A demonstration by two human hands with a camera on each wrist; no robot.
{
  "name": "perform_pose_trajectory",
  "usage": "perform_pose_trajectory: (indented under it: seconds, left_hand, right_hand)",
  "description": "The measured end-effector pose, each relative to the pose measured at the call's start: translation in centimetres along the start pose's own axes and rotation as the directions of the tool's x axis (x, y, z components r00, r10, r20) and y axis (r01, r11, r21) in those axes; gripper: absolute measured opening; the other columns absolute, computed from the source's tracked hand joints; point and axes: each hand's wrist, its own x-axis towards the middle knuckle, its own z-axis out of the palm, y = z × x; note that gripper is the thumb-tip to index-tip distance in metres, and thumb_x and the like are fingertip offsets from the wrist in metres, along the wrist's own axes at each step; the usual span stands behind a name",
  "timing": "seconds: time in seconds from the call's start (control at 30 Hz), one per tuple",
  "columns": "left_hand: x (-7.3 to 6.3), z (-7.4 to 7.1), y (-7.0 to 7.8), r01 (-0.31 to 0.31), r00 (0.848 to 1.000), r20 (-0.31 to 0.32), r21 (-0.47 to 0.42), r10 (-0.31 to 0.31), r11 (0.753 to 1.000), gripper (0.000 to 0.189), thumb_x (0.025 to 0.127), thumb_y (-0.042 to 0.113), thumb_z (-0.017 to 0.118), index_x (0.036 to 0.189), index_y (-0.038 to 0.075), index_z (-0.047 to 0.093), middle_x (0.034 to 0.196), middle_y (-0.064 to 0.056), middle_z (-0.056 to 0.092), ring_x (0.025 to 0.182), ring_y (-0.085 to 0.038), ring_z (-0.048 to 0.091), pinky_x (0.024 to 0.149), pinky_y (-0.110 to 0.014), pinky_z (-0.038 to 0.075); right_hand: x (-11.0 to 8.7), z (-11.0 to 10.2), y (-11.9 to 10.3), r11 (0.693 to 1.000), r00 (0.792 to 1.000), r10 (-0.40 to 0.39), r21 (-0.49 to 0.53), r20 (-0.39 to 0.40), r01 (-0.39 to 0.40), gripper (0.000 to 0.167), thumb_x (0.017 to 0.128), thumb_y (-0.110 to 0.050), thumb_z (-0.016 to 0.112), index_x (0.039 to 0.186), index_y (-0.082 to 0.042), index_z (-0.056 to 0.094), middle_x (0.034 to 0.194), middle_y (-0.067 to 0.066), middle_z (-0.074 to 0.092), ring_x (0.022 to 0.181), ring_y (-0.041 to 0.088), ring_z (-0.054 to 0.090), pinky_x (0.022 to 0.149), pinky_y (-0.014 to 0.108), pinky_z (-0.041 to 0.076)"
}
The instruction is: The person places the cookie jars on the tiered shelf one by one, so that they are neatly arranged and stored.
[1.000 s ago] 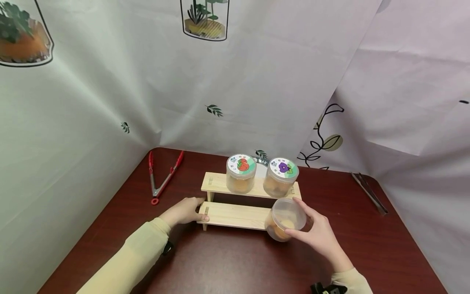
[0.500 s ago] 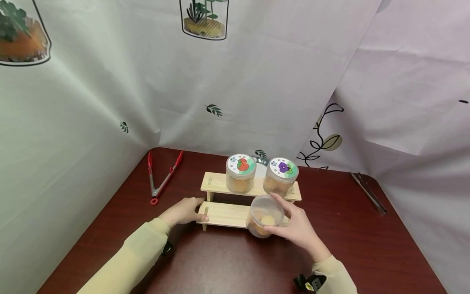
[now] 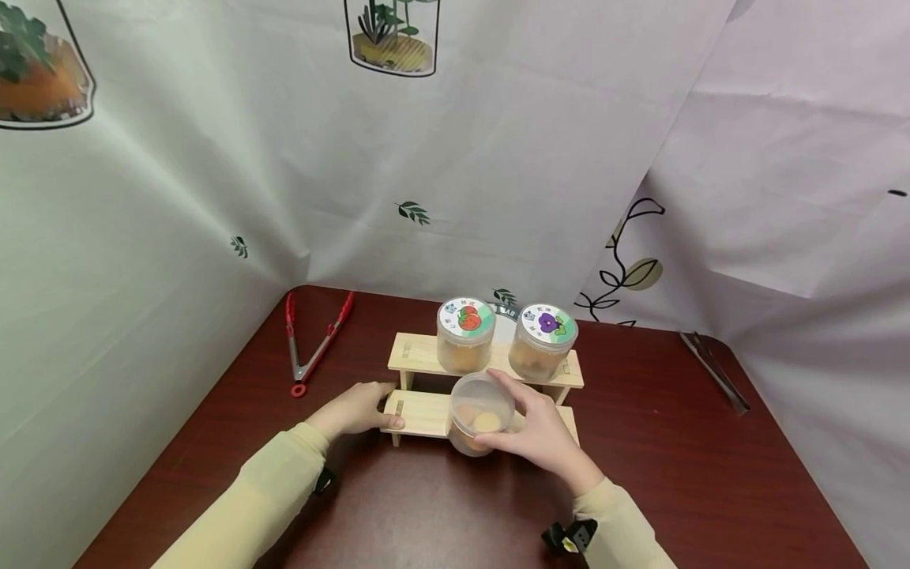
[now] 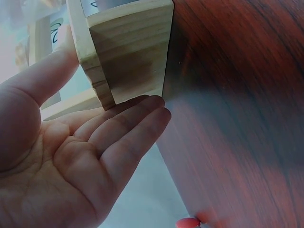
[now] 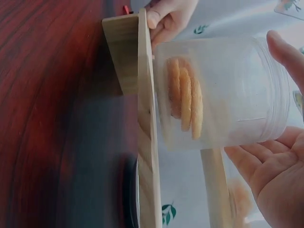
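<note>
My right hand (image 3: 536,431) grips an open-topped clear plastic jar (image 3: 475,399) near its rim, thumb on one side and fingers on the other. Several round biscuits (image 5: 183,97) lie stacked at its bottom. The jar is over the lower step of a two-tier wooden rack (image 3: 423,411); in the right wrist view its base is at the board, touching or nearly so. At the rack's left end, my left hand (image 3: 359,408) holds the lower step, thumb over the board and fingers along the end beside the leg (image 4: 130,57).
Two lidded jars stand on the upper step, one with a tomato label (image 3: 467,336), the other with a purple label (image 3: 546,341). Red-handled tongs (image 3: 313,348) lie at the left of the table (image 3: 398,514). Dark tongs (image 3: 714,371) lie at the far right. Patterned cloth hangs behind.
My right hand has carried the jar leftward along the lower step, from its right end to about the middle. The left hand stays at the rack's left end.
</note>
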Motion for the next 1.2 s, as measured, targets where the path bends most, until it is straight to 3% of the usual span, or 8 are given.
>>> perform_pose_trajectory:
  seconds: [0.4, 0.6, 1.2]
  left_hand:
    - [0.0, 0.0, -0.2, -0.052, 0.998, -0.034, 0.021, 0.053, 0.998, 0.062, 0.078, 0.030, 0.078, 0.122, -0.008, 0.057, 0.106, -0.015, 0.065, 0.097, -0.027, 0.061, 0.087, -0.045, 0.046]
    - [0.0, 0.1, -0.3, -0.047, 0.998, -0.034, 0.028, 0.048, 0.999, 0.065, 0.078, 0.031, 0.078, 0.124, -0.009, 0.055, 0.113, -0.019, 0.064, 0.103, -0.030, 0.060, 0.090, -0.047, 0.045]
    - [0.1, 0.2, -0.4, -0.029, 0.999, -0.022, 0.007, 0.029, 1.000, 0.066, 0.080, 0.030, 0.076, 0.128, -0.009, 0.053, 0.117, -0.019, 0.062, 0.105, -0.029, 0.059, 0.091, -0.046, 0.045]
  right_hand:
    - [0.8, 1.9, -0.4, 0.998, 0.996, 0.058, -0.020, -0.073, -0.060, 0.087, 0.061, -0.037, 0.089, 0.136, -0.010, 0.053, 0.129, 0.005, 0.060, 0.116, 0.018, 0.057, 0.093, 0.039, 0.047]
    - [1.0, 2.5, -0.4, 0.996, 0.990, 0.073, -0.039, -0.124, -0.079, 0.089, 0.060, -0.040, 0.089, 0.136, -0.009, 0.052, 0.129, 0.008, 0.060, 0.116, 0.021, 0.057, 0.091, 0.041, 0.048]
    - [0.8, 3.1, -0.8, 0.993, 0.985, 0.109, -0.027, -0.132, -0.113, 0.097, 0.061, -0.036, 0.088, 0.142, -0.006, 0.043, 0.136, 0.012, 0.053, 0.121, 0.027, 0.053, 0.093, 0.043, 0.046]
